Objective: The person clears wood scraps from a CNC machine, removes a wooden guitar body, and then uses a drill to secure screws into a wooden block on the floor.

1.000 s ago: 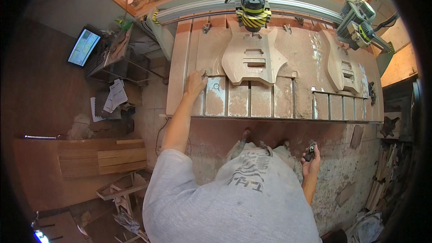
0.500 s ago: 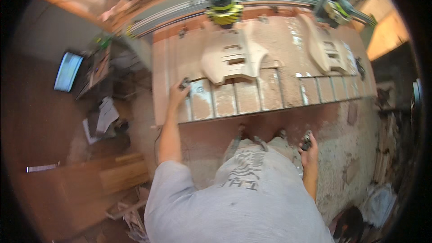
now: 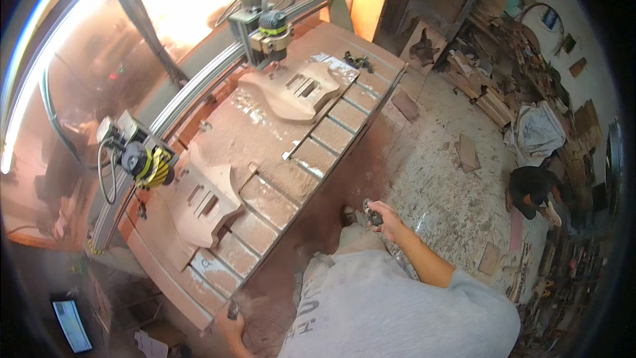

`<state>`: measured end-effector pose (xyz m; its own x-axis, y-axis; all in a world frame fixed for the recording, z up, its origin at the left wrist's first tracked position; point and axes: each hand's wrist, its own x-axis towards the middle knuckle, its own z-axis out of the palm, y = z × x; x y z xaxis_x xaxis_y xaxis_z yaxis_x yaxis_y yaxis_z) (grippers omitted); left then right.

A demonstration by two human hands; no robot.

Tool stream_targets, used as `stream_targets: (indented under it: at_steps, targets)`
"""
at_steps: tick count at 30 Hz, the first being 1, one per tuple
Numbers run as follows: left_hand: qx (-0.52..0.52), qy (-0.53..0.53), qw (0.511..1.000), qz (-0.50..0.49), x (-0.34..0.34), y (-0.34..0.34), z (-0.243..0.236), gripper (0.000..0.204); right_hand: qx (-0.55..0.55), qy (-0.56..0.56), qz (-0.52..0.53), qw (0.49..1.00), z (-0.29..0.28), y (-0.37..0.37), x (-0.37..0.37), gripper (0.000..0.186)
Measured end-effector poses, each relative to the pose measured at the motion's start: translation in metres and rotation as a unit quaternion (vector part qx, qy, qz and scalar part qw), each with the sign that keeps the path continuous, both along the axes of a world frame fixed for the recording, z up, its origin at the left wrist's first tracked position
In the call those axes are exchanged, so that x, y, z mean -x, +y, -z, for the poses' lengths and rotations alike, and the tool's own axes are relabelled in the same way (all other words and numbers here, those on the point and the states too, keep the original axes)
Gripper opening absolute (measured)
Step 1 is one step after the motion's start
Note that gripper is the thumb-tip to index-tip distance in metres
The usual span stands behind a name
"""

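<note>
My left hand (image 3: 228, 323) is low in the picture at the near left edge of the dust-covered machine bed (image 3: 298, 179), closed on a small dark metal clamp (image 3: 233, 308). My right hand (image 3: 389, 224), held out over the floor in front of the bed, grips another dark metal clamp (image 3: 372, 212). Two pale wooden guitar bodies lie on the slotted bed, one at the left (image 3: 215, 192) and one farther right (image 3: 288, 96). Above them are yellow-and-black router spindles (image 3: 142, 162) on a long aluminium gantry rail (image 3: 193, 89); the farther spindle (image 3: 271, 26) is beside the right body.
At lower left glows a monitor (image 3: 71, 325). Along the right wall are piled wood offcuts (image 3: 483, 93), a pale sack (image 3: 533, 132) and a black-and-tan dog (image 3: 533, 189). Loose boards (image 3: 467, 152) lie on the dusty floor (image 3: 430, 185).
The view has swung to the right, bringing the right wall and dog into fuller view. My left hand has left the slot beside the left guitar body for the bed's near edge, clamp in it.
</note>
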<state>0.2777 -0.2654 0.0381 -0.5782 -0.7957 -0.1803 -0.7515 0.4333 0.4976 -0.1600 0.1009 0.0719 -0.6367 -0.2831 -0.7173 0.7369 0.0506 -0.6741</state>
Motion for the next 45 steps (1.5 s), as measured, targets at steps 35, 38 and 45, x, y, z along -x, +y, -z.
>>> stream_targets:
  at_steps: [35, 38, 45]
  targets:
    - [-0.146, 0.206, 0.925, 0.284, 0.688, 0.288, -0.090, 0.061, 0.395, -0.027, 0.323, 0.860, 0.001, 0.229, 0.328, 0.068]
    - [-0.119, 0.253, 0.933, 0.226, 0.740, 0.255, -0.075, 0.065, 0.371, -0.017, 0.286, 0.883, 0.005, 0.224, 0.374, 0.063]
    - [0.045, 0.226, 0.958, 0.173, 0.906, 0.224, -0.045, 0.082, 0.277, 0.006, 0.229, 0.933, -0.003, 0.192, 0.461, 0.057]
